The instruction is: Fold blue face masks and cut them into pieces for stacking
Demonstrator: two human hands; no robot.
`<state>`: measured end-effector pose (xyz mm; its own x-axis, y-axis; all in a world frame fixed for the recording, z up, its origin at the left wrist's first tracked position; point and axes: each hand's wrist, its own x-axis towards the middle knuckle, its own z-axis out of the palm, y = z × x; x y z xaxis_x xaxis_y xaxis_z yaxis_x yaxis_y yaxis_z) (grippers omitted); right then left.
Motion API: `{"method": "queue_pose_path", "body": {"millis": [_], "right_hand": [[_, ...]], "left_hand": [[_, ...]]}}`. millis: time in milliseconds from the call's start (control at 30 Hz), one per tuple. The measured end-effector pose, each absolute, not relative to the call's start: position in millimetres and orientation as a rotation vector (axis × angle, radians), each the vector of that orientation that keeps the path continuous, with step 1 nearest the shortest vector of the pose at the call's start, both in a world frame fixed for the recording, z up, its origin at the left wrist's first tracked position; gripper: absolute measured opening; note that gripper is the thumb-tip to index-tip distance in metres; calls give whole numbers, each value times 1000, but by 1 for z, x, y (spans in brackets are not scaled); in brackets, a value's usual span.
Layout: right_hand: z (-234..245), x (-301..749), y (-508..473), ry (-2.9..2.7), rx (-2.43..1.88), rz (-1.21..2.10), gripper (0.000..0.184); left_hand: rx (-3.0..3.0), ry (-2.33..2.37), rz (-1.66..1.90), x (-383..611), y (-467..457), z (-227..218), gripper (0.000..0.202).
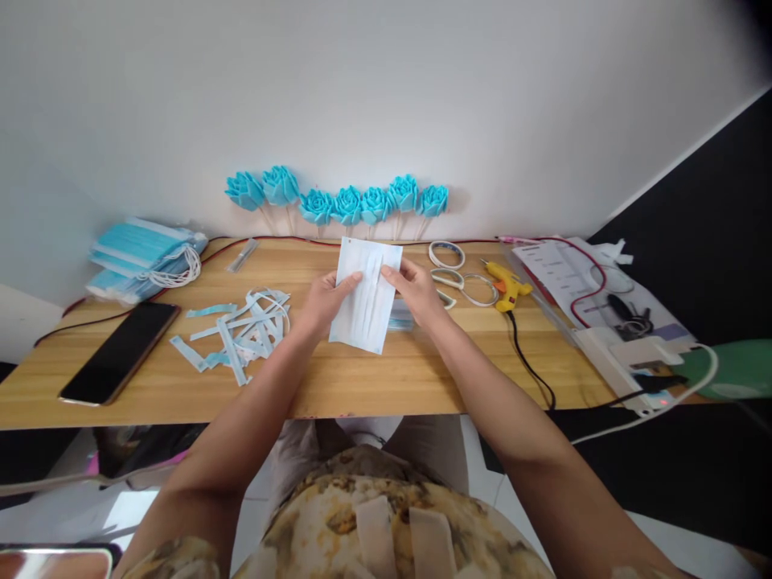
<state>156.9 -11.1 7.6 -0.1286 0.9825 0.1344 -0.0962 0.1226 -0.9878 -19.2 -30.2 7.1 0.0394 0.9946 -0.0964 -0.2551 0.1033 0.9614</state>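
Note:
Both my hands hold up a white pleated face mask sheet [366, 296] above the middle of the wooden table [374, 378]. My left hand [324, 300] grips its left edge, thumb on the front. Pinching the right edge near the top is my right hand [415, 289]. The sheet stands roughly upright and tilts slightly. Under it a bluish piece [400, 317] lies on the table, partly hidden.
Cut blue-white strips [238, 328] lie left of my hands, a black phone [121, 351] further left, a stack of blue masks [141, 256] at the back left. Blue fabric roses [338, 201] lean on the wall. To the right lie elastic loops [461, 277], a yellow glue gun [507, 285] and a power strip [627, 362].

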Motion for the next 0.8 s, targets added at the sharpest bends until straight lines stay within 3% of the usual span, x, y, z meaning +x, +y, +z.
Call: {"method": "queue_pose_path", "body": {"millis": [800], "right_hand": [[2, 155, -8, -1268, -1040, 1288, 43]], "left_hand": [[871, 1028, 1217, -19, -30, 8, 55]]}}
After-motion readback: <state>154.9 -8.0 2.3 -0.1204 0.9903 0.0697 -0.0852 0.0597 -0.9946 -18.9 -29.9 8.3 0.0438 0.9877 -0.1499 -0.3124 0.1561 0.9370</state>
